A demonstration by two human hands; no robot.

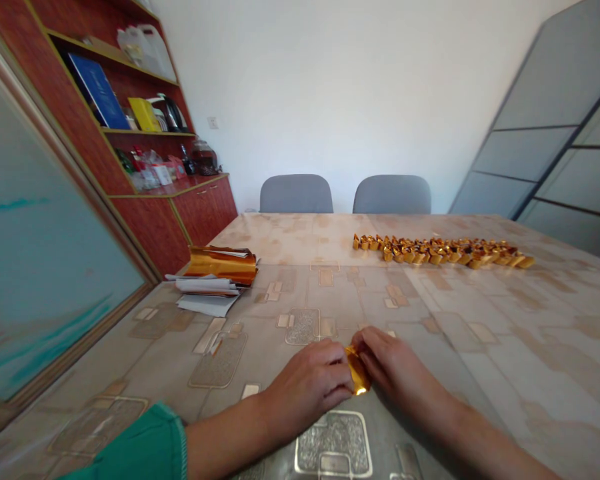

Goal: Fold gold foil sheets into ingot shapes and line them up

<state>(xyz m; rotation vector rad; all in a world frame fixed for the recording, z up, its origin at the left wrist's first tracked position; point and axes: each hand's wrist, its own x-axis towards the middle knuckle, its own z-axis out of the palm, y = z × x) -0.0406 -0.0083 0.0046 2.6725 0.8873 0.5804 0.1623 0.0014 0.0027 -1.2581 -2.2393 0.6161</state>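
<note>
A small folded piece of gold foil paper (359, 373) is held between my two hands, just above or on the patterned tablecloth (260, 360). My left hand (316, 375) is closed on its left side, fingers curled round the edge. On the other side my right hand (386, 363) pinches it, with part of the foil hidden behind the fingers. Farther back to the right, rows of folded gold paper ingots (440, 252) stand on the table. At the left lies a loose stack of gold foil sheets (223, 267), some with their white backs (210, 303) showing.
Two grey chairs (296, 193) stand at the table's far side against the white wall. A red-brown cabinet (205, 210) with bottles and boxes on its shelves is at the back left. A glass panel (45, 233) borders the table's left, and grey panels (535, 100) rise at the right.
</note>
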